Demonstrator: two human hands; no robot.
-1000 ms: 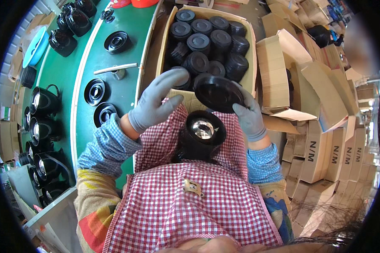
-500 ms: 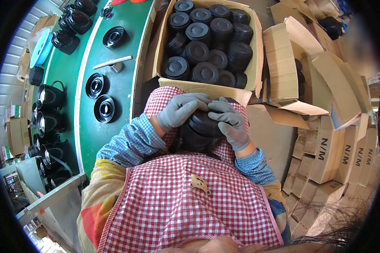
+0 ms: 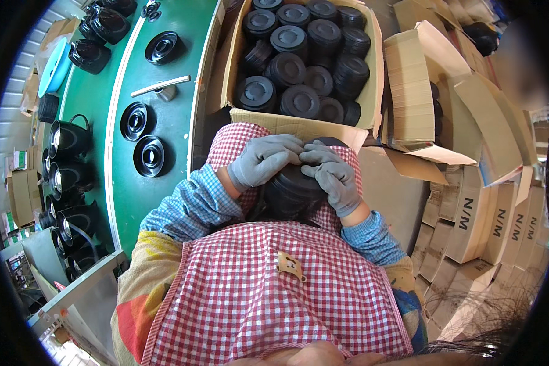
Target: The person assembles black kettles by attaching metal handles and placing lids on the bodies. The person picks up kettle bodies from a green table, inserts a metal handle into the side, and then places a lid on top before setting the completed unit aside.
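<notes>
On my lap, over a red-and-white checked apron, lies a black, round, ridged stack of lids. My left hand, in a grey glove, curls over its far left side. From the right, my gloved right hand wraps round the same stack, and the fingertips of both hands nearly meet on top. My fingers and palms hide part of the stack. Just beyond my hands stands an open cardboard box packed with similar stacks of black round lids.
At the left runs a green table with black ring-shaped parts, a metal rod and black kettle-like pots. A second open box stands at the right, with stacked cartons nearer me.
My hands stay on the stack; the right fingers have curled and shifted slightly over its top. The whole view has moved a little.
</notes>
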